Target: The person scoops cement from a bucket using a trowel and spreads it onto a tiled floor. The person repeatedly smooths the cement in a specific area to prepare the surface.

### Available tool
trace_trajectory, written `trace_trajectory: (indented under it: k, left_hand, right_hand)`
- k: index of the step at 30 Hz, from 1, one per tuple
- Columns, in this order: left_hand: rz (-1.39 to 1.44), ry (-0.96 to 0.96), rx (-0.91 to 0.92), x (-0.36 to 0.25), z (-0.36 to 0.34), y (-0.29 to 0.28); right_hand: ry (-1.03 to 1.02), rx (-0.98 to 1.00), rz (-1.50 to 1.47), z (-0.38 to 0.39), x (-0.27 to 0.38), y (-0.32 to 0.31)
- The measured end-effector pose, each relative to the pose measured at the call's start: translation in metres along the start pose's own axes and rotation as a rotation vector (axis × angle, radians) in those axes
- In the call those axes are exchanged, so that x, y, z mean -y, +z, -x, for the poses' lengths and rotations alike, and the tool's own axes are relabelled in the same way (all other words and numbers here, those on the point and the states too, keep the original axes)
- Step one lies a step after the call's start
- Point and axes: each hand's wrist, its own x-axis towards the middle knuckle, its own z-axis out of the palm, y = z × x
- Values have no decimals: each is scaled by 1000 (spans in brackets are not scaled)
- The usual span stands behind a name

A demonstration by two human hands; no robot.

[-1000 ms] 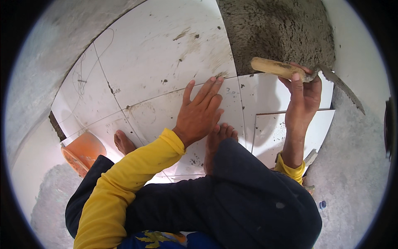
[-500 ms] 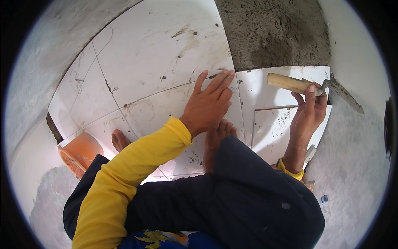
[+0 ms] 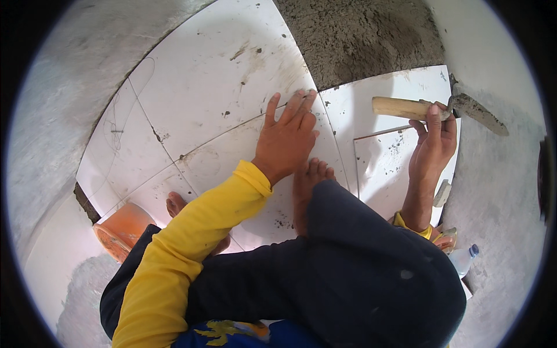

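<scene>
My right hand (image 3: 432, 136) grips a trowel (image 3: 406, 108) near the join of its wooden handle and metal neck. The handle points left, and the mortar-smeared blade hangs out to the right against the wall. My left hand (image 3: 287, 133) lies flat on the white floor tiles (image 3: 226, 145), fingers spread, its fingertips at a joint near a tile corner. Under the trowel handle is a white tile (image 3: 412, 84) bordering the bed of wet grey mortar (image 3: 360, 40). A loose white tile (image 3: 380, 168) with a brown edge lies on the tiling below my right hand.
An orange bucket (image 3: 125, 229) lies tipped at the left. Thin string (image 3: 116, 131) trails over the far-left tiles. A clear plastic bottle (image 3: 463, 260) and a small grey block (image 3: 442, 193) are beside my right leg. Plastered walls close in both sides. My bare foot (image 3: 313, 180) rests on the tiles.
The view has shifted slightly, bringing more of the bottle into sight at the right. My left hand stays on the tile joint, and the trowel remains in my right hand.
</scene>
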Motion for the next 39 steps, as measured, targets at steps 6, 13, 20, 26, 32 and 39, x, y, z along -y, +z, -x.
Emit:
trace_trajectory:
  k: [6, 13, 20, 26, 32, 39]
  left_hand:
    - [-30, 50, 49, 22, 21, -18]
    - [-150, 125, 59, 56, 65, -36]
    - [-249, 177, 130, 89, 104, -53]
    - [-230, 133, 176, 114, 122, -73]
    - [-258, 18, 82, 144, 116, -84]
    - [-224, -47, -16, 145, 90, -80]
  right_hand:
    - [12, -43, -31, 17, 4, -11]
    - [8, -51, -49, 33, 2, -13]
    - [4, -53, 37, 51, 22, -14]
    - [-4, 3, 120, 59, 23, -24]
    - [40, -66, 27, 62, 16, -34]
    - [66, -134, -28, 64, 8, -46]
